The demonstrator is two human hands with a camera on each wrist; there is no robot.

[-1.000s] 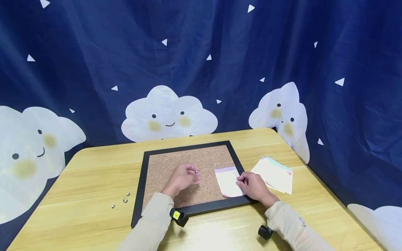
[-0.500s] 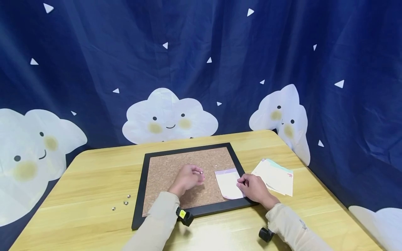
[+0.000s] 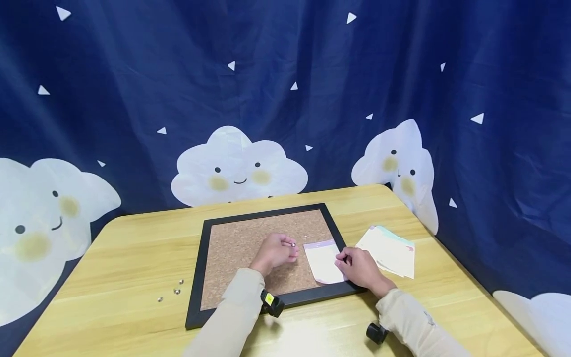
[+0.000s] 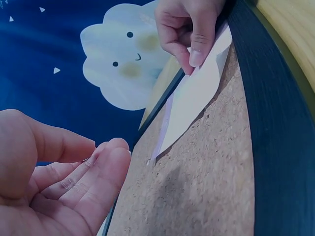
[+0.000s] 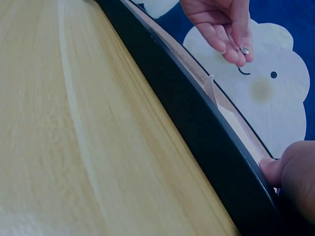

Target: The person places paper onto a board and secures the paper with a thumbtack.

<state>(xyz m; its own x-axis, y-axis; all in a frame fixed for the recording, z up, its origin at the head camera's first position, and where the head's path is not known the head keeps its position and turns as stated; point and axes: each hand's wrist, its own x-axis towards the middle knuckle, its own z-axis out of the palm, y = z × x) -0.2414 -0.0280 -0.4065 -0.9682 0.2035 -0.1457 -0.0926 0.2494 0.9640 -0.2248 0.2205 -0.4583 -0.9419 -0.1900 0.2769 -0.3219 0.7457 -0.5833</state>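
A cork board (image 3: 236, 248) in a black frame lies on the table. On its right part rests a white note sheet (image 3: 323, 263) with a purple top strip. My left hand (image 3: 273, 254) is above the cork, left of the sheet, and pinches a small silver pin (image 3: 293, 244), also visible in the right wrist view as a metal bit (image 5: 244, 50). My right hand (image 3: 362, 269) pinches the sheet's right edge by the frame; in the left wrist view its thumb and finger (image 4: 192, 61) meet on the paper. The sheet's near edge curls up slightly.
Several silver pins (image 3: 177, 291) lie on the table left of the board. A fan of loose note sheets (image 3: 392, 253) is right of it. A blue curtain (image 3: 267, 74) with clouds stands behind the table.
My left hand has moved right across the cork toward the sheet, carrying the pin. My right hand holds its place at the sheet's edge.
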